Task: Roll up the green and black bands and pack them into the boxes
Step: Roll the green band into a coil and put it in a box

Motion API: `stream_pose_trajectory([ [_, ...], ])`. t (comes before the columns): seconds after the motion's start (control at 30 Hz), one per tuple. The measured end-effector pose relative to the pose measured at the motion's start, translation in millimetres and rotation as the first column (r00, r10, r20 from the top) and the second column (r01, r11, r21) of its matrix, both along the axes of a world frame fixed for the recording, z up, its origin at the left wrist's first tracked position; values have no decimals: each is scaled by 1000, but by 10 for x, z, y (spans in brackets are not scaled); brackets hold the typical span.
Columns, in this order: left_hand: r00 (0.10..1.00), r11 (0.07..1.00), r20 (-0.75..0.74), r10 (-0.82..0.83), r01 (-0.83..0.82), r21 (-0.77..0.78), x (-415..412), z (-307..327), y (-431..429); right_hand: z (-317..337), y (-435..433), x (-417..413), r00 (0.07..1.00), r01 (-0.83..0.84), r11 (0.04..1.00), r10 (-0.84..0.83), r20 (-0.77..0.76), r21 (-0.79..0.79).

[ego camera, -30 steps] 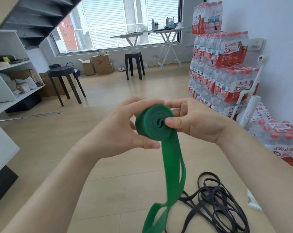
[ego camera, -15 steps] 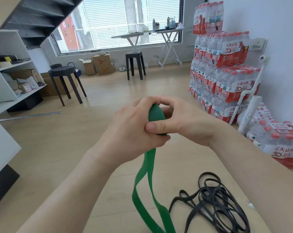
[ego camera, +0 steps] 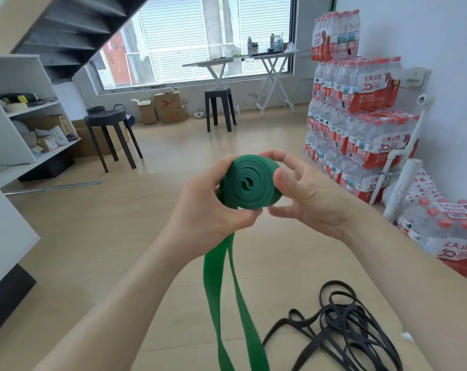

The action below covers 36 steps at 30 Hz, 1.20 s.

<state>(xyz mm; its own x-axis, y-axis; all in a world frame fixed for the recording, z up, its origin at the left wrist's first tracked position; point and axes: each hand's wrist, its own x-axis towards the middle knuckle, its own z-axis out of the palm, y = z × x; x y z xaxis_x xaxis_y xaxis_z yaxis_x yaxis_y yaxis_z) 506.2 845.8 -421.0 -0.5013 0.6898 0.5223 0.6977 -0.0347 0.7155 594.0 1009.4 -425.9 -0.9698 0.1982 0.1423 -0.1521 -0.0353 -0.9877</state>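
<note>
The left hand [ego camera: 213, 210], which half a second ago was closed right over the coil and hid it, has rolled back. The spiral face of the green flat elastic band [ego camera: 247, 183] looks up at us again, thicker than it was a second ago. Another turn has gone on, I'd say.

That hand now grips the coil from the left and below, thumb tucked under its lower edge. The right hand [ego camera: 307, 202] holds the other side, thumb pressed on the right rim and a finger curled over the top. Its lower fingers are blurred, so I can't tell how they lie. The coil is held up in the air between both hands.

A long doubled tail hangs down past the bottom of view, so the rolling is well short of done. The tangle of thin black bands [ego camera: 347, 330] lies untouched on the pale wooden worktop [ego camera: 294, 295], near the tail. I can't see a box ready to take the roll.
</note>
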Motion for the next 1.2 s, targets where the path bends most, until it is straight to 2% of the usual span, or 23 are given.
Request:
stream_pose_trajectory([
  [0.07, 997, 999, -57, 54, -54, -1, -42, 3, -5, 90, 19, 53, 996, 87, 986, -90, 14, 144],
  [0.17, 957, 981, -245, 152, -177, -82, -103, -1, 18, 236, -19, 96, 990, 114, 944, -133, 39, 310],
  [0.23, 935, 974, -324, 145, -192, -119, -103, -21, 55, 239, -75, 92, 983, 154, 916, -181, 40, 369],
  [0.27, 944, 979, -310, 113, -160, -128, -102, -29, 66, 217, -91, 82, 977, 185, 911, -210, 27, 369],
  [0.33, 986, 988, -163, 31, -55, -144, -101, -7, 50, 168, -96, 61, 964, 253, 900, -266, -13, 356],
  [0.4, 998, 993, 59, -38, 44, -106, -103, 42, 18, 151, -71, 46, 953, 296, 896, -301, -38, 331],
  [0.47, 972, 999, 234, -22, 14, 34, -114, 83, 5, 149, -45, 35, 952, 302, 913, -302, -43, 274],
  [0.53, 943, 990, 334, 9, -56, 130, -128, 102, -2, 143, -40, 27, 954, 298, 922, -296, -46, 248],
  [0.63, 930, 993, 369, 13, -56, 105, -164, 88, -6, 119, -50, 22, 959, 282, 926, -280, -44, 250],
  [0.73, 898, 989, 439, -38, -30, 146, -194, 92, -29, 115, -68, 26, 965, 263, 943, -258, -53, 204],
  [0.87, 841, 976, 525, -130, 14, 218, -206, 59, -11, 168, -92, 33, 968, 244, 962, -234, -86, 125],
  [1.0, 823, 966, 536, -189, 58, 252, -197, 30, 11, 192, -114, 41, 974, 206, 979, -205, -99, -7],
  [1.2, 780, 933, 597, -187, -50, 357, -127, 31, 58, 155, -209, 18, 975, 181, 965, -202, -94, -190],
])
